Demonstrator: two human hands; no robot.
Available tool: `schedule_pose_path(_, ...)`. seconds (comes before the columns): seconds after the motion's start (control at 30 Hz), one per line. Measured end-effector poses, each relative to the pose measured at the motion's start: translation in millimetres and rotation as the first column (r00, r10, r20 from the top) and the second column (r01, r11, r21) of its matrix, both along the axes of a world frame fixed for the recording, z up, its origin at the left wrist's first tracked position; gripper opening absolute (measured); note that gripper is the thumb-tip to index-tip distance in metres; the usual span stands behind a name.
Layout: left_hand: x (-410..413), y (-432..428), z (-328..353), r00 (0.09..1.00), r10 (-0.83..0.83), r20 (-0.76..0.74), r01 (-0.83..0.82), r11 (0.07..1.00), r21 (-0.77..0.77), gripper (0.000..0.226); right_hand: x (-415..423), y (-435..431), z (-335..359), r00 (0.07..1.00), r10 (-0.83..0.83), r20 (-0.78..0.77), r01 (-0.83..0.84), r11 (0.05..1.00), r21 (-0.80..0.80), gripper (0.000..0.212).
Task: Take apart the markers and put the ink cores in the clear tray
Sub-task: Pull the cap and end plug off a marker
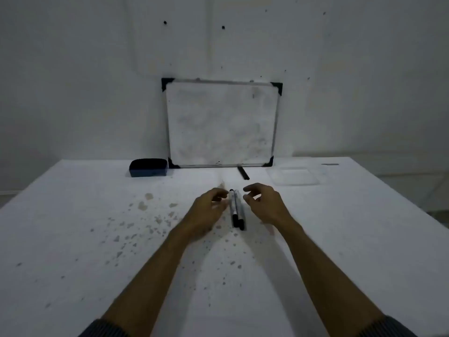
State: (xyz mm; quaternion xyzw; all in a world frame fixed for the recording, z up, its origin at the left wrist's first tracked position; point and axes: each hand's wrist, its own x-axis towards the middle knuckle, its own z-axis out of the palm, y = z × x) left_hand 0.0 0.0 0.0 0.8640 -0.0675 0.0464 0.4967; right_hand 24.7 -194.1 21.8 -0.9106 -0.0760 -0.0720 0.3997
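Observation:
Two markers [237, 209] with grey barrels and black caps lie side by side on the white table [97, 239], pointing away from me. My left hand [206, 212] hovers just left of them with curled fingers close to the barrels; whether it touches them I cannot tell. My right hand [264, 205] is just right of them, fingers apart and empty. The clear tray [295, 176] sits at the back right of the table. A thin black stick [243, 172], perhaps a marker part, lies in front of the whiteboard.
A small whiteboard [222, 122] with black corners leans on the wall at the table's back edge. A dark blue eraser [148, 167] sits left of it. The tabletop in front of me is speckled with grey stains.

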Motion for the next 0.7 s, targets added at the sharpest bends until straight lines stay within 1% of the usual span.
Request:
schedule_pose_path(0.03, 2, -4, -5, 0.999, 0.021, 0.030, -0.021, 1.000, 0.004, 0.037, 9, 2, -3, 1.000, -0.005, 0.004, 0.005, 1.000, -0.015, 0.027)
schedule_pose_path(0.07, 6, -7, -7, 0.997, 0.045, 0.070, -0.049, 0.998, 0.043, 0.044, 16, 4, -3, 1.000, -0.015, -0.001, 0.015, 0.999, -0.040, 0.030)
schedule_pose_path(0.13, 6, -10, -18, 0.992, 0.028, 0.119, -0.043, 0.990, 0.132, 0.051, 29, 9, -7, 0.999, 0.007, -0.044, -0.010, 0.998, -0.055, 0.033)
schedule_pose_path(0.23, 14, -6, -26, 0.987, 0.036, 0.158, -0.063, 0.983, 0.173, 0.048, 46, 14, -13, 0.997, 0.052, -0.061, -0.057, 0.995, -0.081, 0.033)
schedule_pose_path(0.33, 16, -10, -26, 0.983, 0.056, 0.173, -0.092, 0.974, 0.209, 0.039, 54, 11, -13, 0.992, 0.074, -0.098, -0.083, 0.991, -0.102, 0.029)
schedule_pose_path(0.4, 16, -12, -25, 0.982, 0.064, 0.175, -0.099, 0.976, 0.194, 0.034, 56, 7, -13, 0.986, 0.104, -0.134, -0.119, 0.987, -0.112, 0.029)
schedule_pose_path(0.43, 15, -12, -25, 0.983, 0.068, 0.173, -0.102, 0.976, 0.195, 0.033, 56, 3, -13, 0.982, 0.108, -0.153, -0.122, 0.989, -0.085, 0.028)
schedule_pose_path(0.47, 14, -11, -23, 0.982, 0.065, 0.178, -0.103, 0.972, 0.212, 0.032, 54, -1, -11, 0.979, 0.109, -0.173, -0.115, 0.993, -0.029, 0.027)
schedule_pose_path(0.53, 13, -10, -20, 0.981, 0.053, 0.187, -0.103, 0.957, 0.271, 0.031, 47, -10, -7, 0.963, 0.121, -0.239, -0.080, 0.981, 0.178, 0.022)
schedule_pose_path(0.6, 15, -8, -17, 0.982, 0.043, 0.183, -0.098, 0.948, 0.304, 0.030, 38, -17, -8, 0.940, 0.166, -0.299, -0.035, 0.916, 0.399, 0.021)
schedule_pose_path(0.7, 19, 6, -14, 0.974, 0.061, 0.217, -0.131, 0.936, 0.328, 0.026, 28, -21, -17, 0.929, 0.220, -0.299, 0.007, 0.795, 0.606, 0.020)
